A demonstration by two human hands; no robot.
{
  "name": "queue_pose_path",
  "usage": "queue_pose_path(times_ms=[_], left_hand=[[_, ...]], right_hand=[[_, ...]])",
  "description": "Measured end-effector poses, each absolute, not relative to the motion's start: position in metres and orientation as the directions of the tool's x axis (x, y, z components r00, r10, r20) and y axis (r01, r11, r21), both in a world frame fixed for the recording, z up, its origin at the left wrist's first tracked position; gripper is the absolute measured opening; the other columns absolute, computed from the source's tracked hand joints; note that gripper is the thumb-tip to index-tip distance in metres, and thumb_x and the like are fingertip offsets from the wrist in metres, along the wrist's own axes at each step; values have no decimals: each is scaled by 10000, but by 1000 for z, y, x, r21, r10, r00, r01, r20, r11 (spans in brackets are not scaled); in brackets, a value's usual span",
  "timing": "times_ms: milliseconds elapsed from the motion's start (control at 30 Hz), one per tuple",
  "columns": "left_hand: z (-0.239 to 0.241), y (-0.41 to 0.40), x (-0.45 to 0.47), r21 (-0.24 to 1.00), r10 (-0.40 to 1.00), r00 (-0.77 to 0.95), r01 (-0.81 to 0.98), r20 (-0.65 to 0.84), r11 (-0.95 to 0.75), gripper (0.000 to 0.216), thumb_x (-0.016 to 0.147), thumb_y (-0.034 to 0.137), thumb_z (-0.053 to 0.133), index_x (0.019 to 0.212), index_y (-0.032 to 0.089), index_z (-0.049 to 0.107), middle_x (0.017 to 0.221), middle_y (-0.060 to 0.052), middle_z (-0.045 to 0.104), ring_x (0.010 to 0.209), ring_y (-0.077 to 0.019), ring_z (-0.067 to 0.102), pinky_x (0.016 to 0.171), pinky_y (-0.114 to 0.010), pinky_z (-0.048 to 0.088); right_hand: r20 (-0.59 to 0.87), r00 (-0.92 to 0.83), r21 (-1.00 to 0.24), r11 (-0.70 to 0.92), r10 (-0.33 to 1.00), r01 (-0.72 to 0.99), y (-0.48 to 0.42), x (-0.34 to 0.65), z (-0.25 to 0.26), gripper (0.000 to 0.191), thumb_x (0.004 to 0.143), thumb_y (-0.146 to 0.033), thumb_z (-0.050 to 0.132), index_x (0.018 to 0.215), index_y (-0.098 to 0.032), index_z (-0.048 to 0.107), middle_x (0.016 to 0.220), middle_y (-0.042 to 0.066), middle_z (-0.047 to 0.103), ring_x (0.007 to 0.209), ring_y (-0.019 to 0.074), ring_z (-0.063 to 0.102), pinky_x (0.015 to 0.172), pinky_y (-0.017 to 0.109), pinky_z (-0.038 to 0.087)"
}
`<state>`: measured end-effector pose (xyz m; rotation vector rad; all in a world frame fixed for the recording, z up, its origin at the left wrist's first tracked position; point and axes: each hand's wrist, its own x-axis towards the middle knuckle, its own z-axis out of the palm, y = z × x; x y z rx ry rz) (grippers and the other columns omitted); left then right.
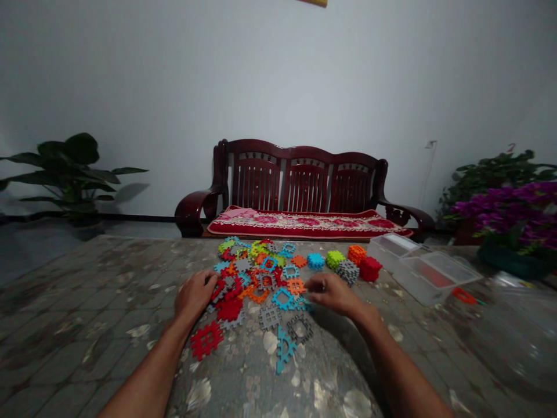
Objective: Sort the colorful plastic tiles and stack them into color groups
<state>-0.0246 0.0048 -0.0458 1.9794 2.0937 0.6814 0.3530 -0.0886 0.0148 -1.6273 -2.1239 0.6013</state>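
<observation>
A loose heap of flat plastic interlocking tiles (pixel 270 264) in red, orange, blue, grey and green lies on the table between my hands. My left hand (pixel 194 295) curls at the heap's left edge, close against red tiles (pixel 228 307). Its fingertips are partly hidden, and what they grip cannot be made out. On the opposite side, my right hand (pixel 333 293) has its fingers bent inward beside an orange square tile (pixel 296 286). Whatever lies between those fingertips is too small to name. Nearer me are a red square tile (pixel 206 341), a grey tile (pixel 300 329) and a blue triangular tile (pixel 285 348).
Stacks of tiles stand behind my right hand: blue (pixel 315 261), green (pixel 335 259), orange (pixel 357 254), grey (pixel 348 271) and red (pixel 370 269). Farther right are a clear plastic box (pixel 455 270), an orange-handled item (pixel 464 296) and purple flowers (pixel 513 209). A wooden bench (pixel 304 154) stands beyond the table (pixel 243 386).
</observation>
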Motion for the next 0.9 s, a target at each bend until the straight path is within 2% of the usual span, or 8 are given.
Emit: queue_pose_path(times_ms=[100,200,367,533,633,733,833,900], left_hand=[[-47,6,-25,446,978,-100,895,183,9,418,971,421,404,1071,261,777,1250,-57,760,1154,-273,672,932,-352,482],[-47,6,-25,450,979,-108,893,173,19,418,969,415,403,1076,260,776,1256,-60,757,1158,-273,671,931,-354,481],[-46,5,-24,447,976,-111,894,187,16,406,964,411,412,1052,267,782,1226,-52,769,1126,-265,681,900,-338,487],[-45,4,-25,449,977,-119,893,174,29,405,965,417,415,1056,277,784,1242,-46,764,1138,-265,677,902,-336,483],[-45,4,-25,449,980,-109,893,169,22,411,970,418,407,1059,274,781,1242,-50,764,1149,-268,673,914,-342,479],[-43,4,-24,446,980,-109,895,164,24,410,973,419,406,1059,274,779,1248,-49,761,1156,-264,672,922,-339,475],[-41,3,-23,443,981,-114,896,160,32,408,975,415,406,1070,278,779,1254,-45,759,1161,-257,672,917,-329,476],[-39,2,-22,443,981,-116,896,156,36,409,976,411,408,1083,278,779,1256,-46,758,1156,-258,675,916,-330,478]], right_hand=[[-63,-419,-591,304,906,747,-92,339,10,337,685,-193,826,1020,-227,800,1004,22,766,899,202,680,792,275,495],[-107,-514,-544,383,851,747,-96,332,9,448,641,-230,881,1078,-265,791,1055,12,731,955,203,653,824,275,477],[-175,-521,-417,417,835,808,-105,322,12,595,625,-239,895,1196,-283,733,1142,22,673,1018,213,618,849,280,450],[-124,-451,-384,376,884,843,-110,320,14,597,579,-272,930,1128,-265,696,1075,-1,674,928,190,593,738,243,397],[-66,-420,-461,346,905,817,-105,328,13,421,661,-198,845,1055,-241,704,948,-22,696,821,166,587,683,236,373],[97,-363,-553,353,927,755,-95,339,9,198,752,-108,677,917,-210,709,876,-16,705,803,162,610,714,244,404],[329,-182,-555,346,927,756,-86,345,-2,166,787,-96,592,864,-205,691,897,13,712,868,181,631,791,272,440],[398,-117,-546,338,910,766,-83,345,-12,203,776,-77,556,859,-207,689,911,27,711,888,189,633,806,280,452]])
